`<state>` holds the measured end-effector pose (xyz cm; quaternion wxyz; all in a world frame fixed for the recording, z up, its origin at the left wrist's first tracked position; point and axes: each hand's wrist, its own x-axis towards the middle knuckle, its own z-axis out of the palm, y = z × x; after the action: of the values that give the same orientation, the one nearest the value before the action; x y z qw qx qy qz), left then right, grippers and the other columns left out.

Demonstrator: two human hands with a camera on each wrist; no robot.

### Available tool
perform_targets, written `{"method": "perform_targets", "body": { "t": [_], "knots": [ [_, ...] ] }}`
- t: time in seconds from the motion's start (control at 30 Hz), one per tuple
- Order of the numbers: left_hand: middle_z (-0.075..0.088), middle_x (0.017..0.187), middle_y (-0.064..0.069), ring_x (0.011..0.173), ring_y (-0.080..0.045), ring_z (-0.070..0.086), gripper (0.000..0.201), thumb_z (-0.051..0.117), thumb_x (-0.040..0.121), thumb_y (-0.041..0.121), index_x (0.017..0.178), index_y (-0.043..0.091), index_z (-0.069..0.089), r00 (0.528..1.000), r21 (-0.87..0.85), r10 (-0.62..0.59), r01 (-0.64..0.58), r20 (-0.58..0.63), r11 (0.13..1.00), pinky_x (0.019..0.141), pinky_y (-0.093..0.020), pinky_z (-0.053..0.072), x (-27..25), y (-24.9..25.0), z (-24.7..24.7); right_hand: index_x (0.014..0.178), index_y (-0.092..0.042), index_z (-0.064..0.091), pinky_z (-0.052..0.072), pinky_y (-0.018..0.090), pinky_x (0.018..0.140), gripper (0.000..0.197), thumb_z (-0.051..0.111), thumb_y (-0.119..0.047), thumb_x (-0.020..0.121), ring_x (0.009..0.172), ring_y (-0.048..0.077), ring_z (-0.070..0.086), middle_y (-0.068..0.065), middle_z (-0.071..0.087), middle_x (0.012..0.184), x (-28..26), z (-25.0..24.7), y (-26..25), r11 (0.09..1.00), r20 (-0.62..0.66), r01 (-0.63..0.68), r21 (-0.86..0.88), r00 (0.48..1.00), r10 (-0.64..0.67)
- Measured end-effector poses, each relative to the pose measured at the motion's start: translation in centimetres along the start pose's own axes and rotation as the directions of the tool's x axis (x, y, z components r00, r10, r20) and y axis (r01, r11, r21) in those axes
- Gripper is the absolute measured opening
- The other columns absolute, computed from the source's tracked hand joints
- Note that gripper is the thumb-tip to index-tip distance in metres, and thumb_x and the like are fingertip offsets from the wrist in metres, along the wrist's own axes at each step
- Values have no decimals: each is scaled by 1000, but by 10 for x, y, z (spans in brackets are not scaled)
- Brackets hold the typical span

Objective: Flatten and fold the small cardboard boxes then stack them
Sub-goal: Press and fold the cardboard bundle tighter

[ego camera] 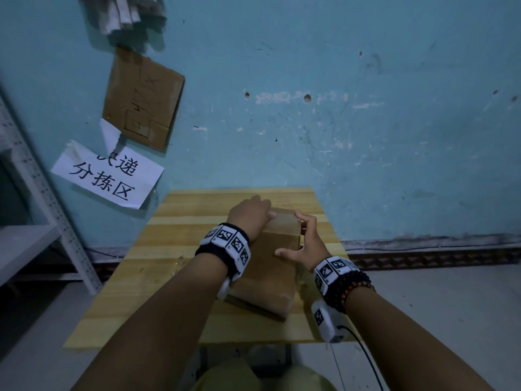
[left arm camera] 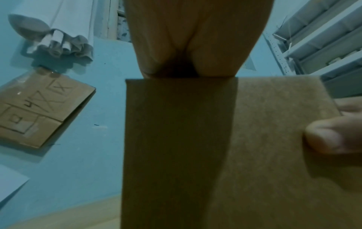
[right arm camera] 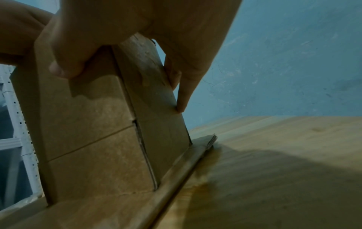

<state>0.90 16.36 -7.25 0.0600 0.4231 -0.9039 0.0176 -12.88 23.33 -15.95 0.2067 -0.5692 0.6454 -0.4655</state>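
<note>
On the near half of the pale striped wooden worktop (ego camera: pixel 158 249) lies a flattened brown cardboard sheet (ego camera: pixel 267 294), and the plain brown cardboard box (ego camera: pixel 279 235) stands on its far part, still raised and not yet flat. The right hand (ego camera: pixel 306 244) is spread wide, thumb on the box's top face and fingers down its right side, gripping the corner. The left hand (ego camera: pixel 249 217) curls over the box's far left top edge and grips it.

The cardboard looks light and stiff but creasable; I judge it would collapse along its scored corners if pushed at opposite edges, so the corner edges are the places to hold. Its surface seems matt, not slippery. No print or label shows on the box.

Farther off, on the scuffed blue wall (ego camera: pixel 366 122), a white paper sign (ego camera: pixel 107 176) reads "分拣区" under a partly covered line ending "递". Above it a brown cardboard piece (ego camera: pixel 143 100) carries pen-drawn crosses and squares.
</note>
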Motion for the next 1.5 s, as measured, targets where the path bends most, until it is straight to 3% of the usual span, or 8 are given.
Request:
{"method": "perform_targets", "body": {
  "t": [0.3, 0.43, 0.63, 0.73, 0.93, 1.13, 1.37, 1.5],
  "knots": [
    [54, 102, -13, 97, -27, 52, 35, 33, 100, 33, 102, 8, 57, 1000, -248, -14, 15, 8, 969, 78, -33, 38, 5, -8, 2, 138, -15, 19, 35, 19, 96, 96, 82, -18, 66, 120, 10, 37, 9, 31, 145, 0, -1, 0, 1000, 14, -10, 15, 1000, 9],
    [58, 118, -17, 110, -30, 52, 40, 28, 102, 26, 111, 2, 59, 998, -342, -34, 48, 48, 938, 90, -34, 39, 7, -10, -2, 138, -13, 19, 32, 15, 95, 95, 82, -15, 67, 120, 6, 33, 7, 28, 147, -1, -1, -1, 1000, 13, 1, 17, 1000, -1],
    [35, 58, -5, 62, -21, 41, 44, 50, 94, 28, 55, 14, 35, 990, -425, -121, 142, 76, 894, 57, -29, 28, 11, -11, -7, 138, -13, 20, 34, 20, 99, 95, 82, -17, 67, 131, 18, 36, 8, 30, 146, 0, 0, 0, 1000, -4, -4, 14, 1000, 4],
    [54, 74, -20, 85, -33, 57, 37, 51, 93, 33, 80, 0, 62, 978, -303, -172, 201, 120, 931, 73, -37, 44, 12, -2, -12, 139, -14, 19, 33, 20, 99, 95, 82, -18, 67, 130, 16, 35, 7, 29, 146, 0, 0, 0, 1000, 4, -4, 10, 1000, 4],
    [63, 110, -14, 102, -29, 60, 44, 42, 96, 39, 107, 2, 62, 952, -100, -261, 279, 160, 955, 78, -31, 43, 15, 11, -8, 139, -14, 19, 34, 33, 110, 96, 82, -21, 67, 135, 20, 32, 9, 28, 147, 0, 0, 1, 1000, 3, 9, 4, 1000, -9],
    [57, 93, -9, 87, -26, 55, 38, 40, 97, 38, 106, 8, 62, 947, -45, -282, 292, 152, 955, 72, -29, 38, 11, 14, -12, 139, -15, 19, 33, 33, 111, 97, 82, -21, 66, 136, 20, 31, 8, 27, 148, -1, 0, 0, 1000, 6, -4, 1, 1000, 4],
    [41, 62, -4, 67, -25, 47, 39, 44, 96, 29, 63, 8, 42, 967, -138, -211, 230, 142, 963, 64, -31, 36, 14, -1, -10, 139, -15, 19, 32, 23, 104, 96, 82, -20, 67, 135, 19, 32, 6, 26, 149, 0, 0, 0, 1000, 10, -7, 12, 1000, 7],
    [52, 83, -13, 81, -30, 55, 28, 39, 97, 21, 89, 3, 59, 975, -84, -198, 207, 102, 975, 71, -34, 42, 11, 1, -10, 139, -15, 19, 34, 22, 102, 96, 82, -18, 67, 133, 17, 34, 7, 27, 149, 0, 0, 0, 1000, 7, -8, 18, 1000, 8]
  ]
}}
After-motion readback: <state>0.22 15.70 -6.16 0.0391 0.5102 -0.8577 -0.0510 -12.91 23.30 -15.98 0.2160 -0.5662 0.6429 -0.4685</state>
